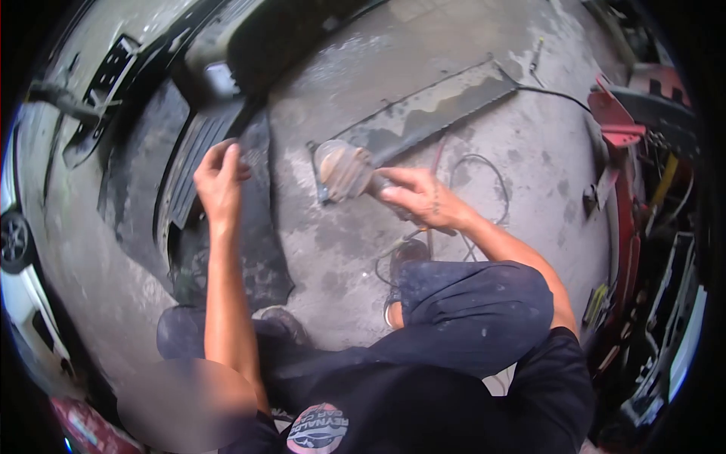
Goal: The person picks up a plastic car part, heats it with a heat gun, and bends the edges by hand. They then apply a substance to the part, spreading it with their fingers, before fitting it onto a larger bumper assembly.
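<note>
My right hand (423, 195) is wrapped round the handle of a disc sander (348, 172), whose worn brownish disc faces up and to the left. The sander is held in the air in front of my right knee. My left hand (221, 178) is raised with its fingers loosely bent and apart, and nothing shows in it. Below that hand lies a black ribbed car panel (193, 163) on a dark sheet (253, 250). Beyond the sander, a long grey-and-black panel (431, 110) rests on the floor.
A thin hose (503, 181) loops over the concrete floor beside my right foot (408, 257). To the right stand a red metal frame (620, 197) and assorted metal parts (669, 318). A large dark part (280, 38) is at the far left, and a white car (30, 303) at the left edge.
</note>
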Demonstrator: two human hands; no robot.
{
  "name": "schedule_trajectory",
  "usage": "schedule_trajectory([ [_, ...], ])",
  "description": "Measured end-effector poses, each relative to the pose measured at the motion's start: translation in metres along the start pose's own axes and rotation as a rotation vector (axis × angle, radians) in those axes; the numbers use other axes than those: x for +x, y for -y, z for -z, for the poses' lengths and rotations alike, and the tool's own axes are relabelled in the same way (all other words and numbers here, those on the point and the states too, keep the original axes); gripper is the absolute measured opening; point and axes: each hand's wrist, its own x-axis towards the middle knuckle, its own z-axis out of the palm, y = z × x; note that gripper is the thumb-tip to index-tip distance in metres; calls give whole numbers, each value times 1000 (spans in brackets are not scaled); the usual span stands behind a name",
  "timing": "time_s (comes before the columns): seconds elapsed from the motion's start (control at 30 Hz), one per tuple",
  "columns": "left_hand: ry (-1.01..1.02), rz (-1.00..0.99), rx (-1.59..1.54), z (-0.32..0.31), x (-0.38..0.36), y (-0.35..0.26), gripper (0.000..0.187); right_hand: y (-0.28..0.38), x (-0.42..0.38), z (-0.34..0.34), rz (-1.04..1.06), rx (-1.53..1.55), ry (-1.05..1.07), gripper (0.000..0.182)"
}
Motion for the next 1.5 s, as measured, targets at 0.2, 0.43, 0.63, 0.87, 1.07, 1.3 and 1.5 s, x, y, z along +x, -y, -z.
schedule_trajectory([
  [0.2, 311, -81, 372, 7, -10, -79, 33, 15, -5, 8, 24, -116, -53, 54],
  [0.43, 524, -72, 735, 34, -29, -74, 35, 5, -7, 6, 76, -45, -75, 52],
  [0.63, 746, -168, 885, 30, -51, -92, 42, -11, -1, 6, 56, 49, -87, 66],
  [0.87, 721, -188, 936, 38, -57, -105, 42, -6, -1, -2, 108, 3, -185, 60],
  [1.07, 804, -187, 939, 42, -62, -97, 45, 6, -4, -6, 15, 53, -104, 60],
  [1.3, 854, -189, 958, 36, -67, -101, 45, -5, 2, -8, 53, -52, -172, 68],
  [1.5, 869, -220, 979, 34, -67, -97, 45, -12, 5, -7, 32, -45, -151, 66],
])
